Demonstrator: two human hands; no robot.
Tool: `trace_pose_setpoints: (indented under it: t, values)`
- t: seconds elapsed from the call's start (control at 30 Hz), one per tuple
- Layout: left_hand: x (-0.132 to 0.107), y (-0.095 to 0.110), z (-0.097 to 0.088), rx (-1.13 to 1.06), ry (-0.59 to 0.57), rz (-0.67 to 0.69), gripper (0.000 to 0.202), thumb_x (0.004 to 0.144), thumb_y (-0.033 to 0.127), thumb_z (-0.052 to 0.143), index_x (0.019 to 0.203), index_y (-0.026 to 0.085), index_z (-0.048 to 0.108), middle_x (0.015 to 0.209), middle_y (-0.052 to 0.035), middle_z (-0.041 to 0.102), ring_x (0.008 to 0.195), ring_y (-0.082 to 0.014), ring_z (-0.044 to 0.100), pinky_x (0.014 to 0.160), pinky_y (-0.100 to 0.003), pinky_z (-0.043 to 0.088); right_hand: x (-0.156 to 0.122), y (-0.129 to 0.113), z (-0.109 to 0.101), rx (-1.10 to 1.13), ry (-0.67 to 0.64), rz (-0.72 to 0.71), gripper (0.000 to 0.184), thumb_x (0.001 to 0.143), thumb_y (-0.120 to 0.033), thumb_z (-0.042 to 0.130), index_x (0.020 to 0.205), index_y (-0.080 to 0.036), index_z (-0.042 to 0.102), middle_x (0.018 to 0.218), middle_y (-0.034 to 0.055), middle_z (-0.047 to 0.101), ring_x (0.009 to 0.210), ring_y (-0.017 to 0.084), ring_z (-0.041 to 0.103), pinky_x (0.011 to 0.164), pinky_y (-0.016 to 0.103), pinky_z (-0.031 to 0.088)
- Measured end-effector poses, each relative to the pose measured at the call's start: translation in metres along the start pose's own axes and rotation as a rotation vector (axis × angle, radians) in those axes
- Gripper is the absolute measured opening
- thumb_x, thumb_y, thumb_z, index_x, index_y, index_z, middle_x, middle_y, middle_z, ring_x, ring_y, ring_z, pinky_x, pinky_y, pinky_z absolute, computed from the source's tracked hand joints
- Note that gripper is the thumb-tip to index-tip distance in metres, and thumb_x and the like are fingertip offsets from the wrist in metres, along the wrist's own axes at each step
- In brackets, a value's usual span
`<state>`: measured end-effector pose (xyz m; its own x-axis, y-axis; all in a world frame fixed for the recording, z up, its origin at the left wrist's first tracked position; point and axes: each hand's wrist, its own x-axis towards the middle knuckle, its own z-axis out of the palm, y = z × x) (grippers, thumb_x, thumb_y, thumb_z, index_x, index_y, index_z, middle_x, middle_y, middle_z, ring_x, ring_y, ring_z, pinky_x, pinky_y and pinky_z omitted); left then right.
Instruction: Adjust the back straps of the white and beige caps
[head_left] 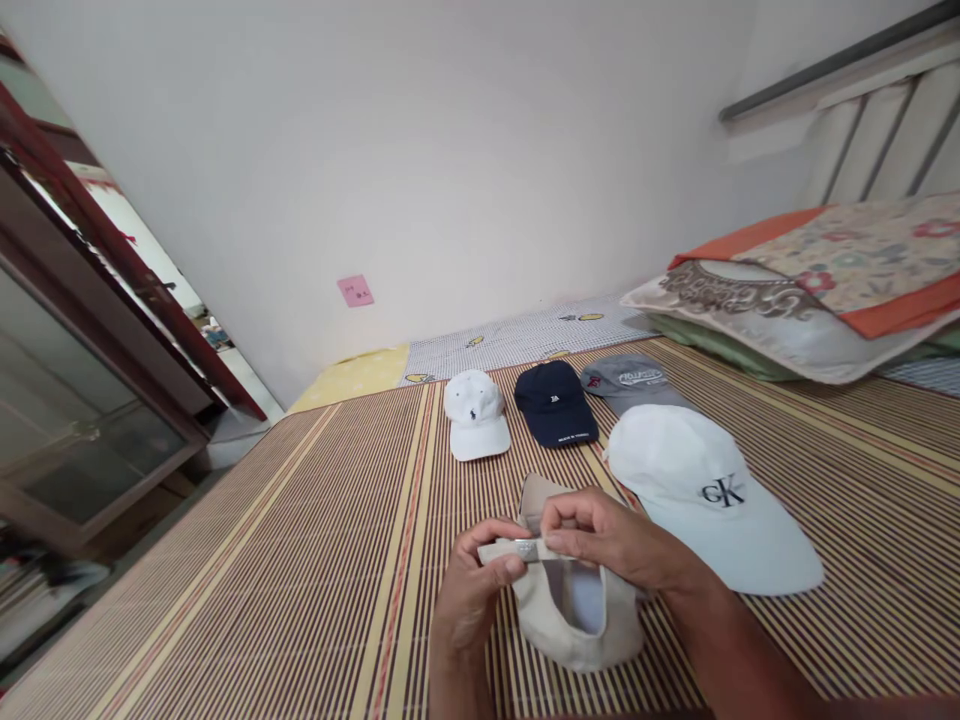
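Observation:
A beige cap (574, 620) lies on the striped bamboo mat (300, 560), its back opening facing me. My left hand (472, 590) pinches the loose end of its back strap beside the metal buckle (526, 549). My right hand (607, 535) grips the strap on the other side of the buckle, fingers curled over it. Just to the right lies a white cap (712, 500) with dark letters on its side. Further back a small white cap (474, 412), a navy cap (556, 402) and a grey cap (628, 380) sit in a row.
Pillows and folded bedding (810, 290) are stacked at the back right against a headboard. A white wall with a pink note (355, 291) runs behind the bed. A glass-fronted wooden cabinet (82, 400) stands at the left, past the mat's edge.

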<state>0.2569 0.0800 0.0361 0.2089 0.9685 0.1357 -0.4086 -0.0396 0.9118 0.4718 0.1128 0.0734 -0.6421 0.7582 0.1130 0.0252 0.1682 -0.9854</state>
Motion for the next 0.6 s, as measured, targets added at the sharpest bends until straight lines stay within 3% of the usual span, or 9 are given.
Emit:
trace_pose_setpoints:
  t: [0.2,0.4,0.5,0.6]
  values:
    - [0.001,0.0,0.0,-0.041,-0.026,-0.01,0.039,0.065,0.04,0.099,0.088,0.019,0.076,0.08,-0.001,0.069,0.07,-0.0126,0.057,0.066,-0.023,0.04,0.002,0.0,0.003,-0.05,0.022,-0.01,0.031,0.088,-0.046,0.072,0.078,-0.019,0.062,0.065,-0.0058,0.045,0.059,0.011,0.036,0.057,0.027,0.024]
    - [0.0,0.006,0.0,-0.08,-0.076,-0.01,0.036,0.076,0.039,0.094,0.084,0.018,0.066,0.085,-0.0026,0.07,0.076,-0.0143,0.059,0.071,-0.024,0.043,0.001,-0.004,0.004,-0.115,0.064,-0.015,0.022,0.089,-0.036,0.067,0.077,-0.019,0.061,0.067,-0.0055,0.047,0.06,0.011,0.037,0.057,0.028,0.026]
    - [0.0,0.004,-0.004,-0.048,-0.072,-0.009,0.034,0.079,0.039,0.091,0.082,0.017,0.066,0.086,-0.0039,0.07,0.076,-0.0145,0.059,0.07,-0.024,0.043,-0.001,-0.009,0.007,-0.144,0.075,0.002,0.017,0.091,-0.031,0.063,0.078,-0.02,0.06,0.066,-0.0051,0.051,0.06,0.012,0.043,0.059,0.028,0.031]
    - [0.001,0.001,-0.007,-0.011,-0.058,-0.013,0.036,0.08,0.041,0.09,0.08,0.017,0.064,0.081,-0.0028,0.068,0.073,-0.0139,0.057,0.068,-0.024,0.041,-0.002,-0.019,0.014,-0.207,0.117,-0.014,0.008,0.087,-0.027,0.07,0.09,-0.02,0.066,0.078,-0.0034,0.061,0.068,0.013,0.05,0.065,0.028,0.037]
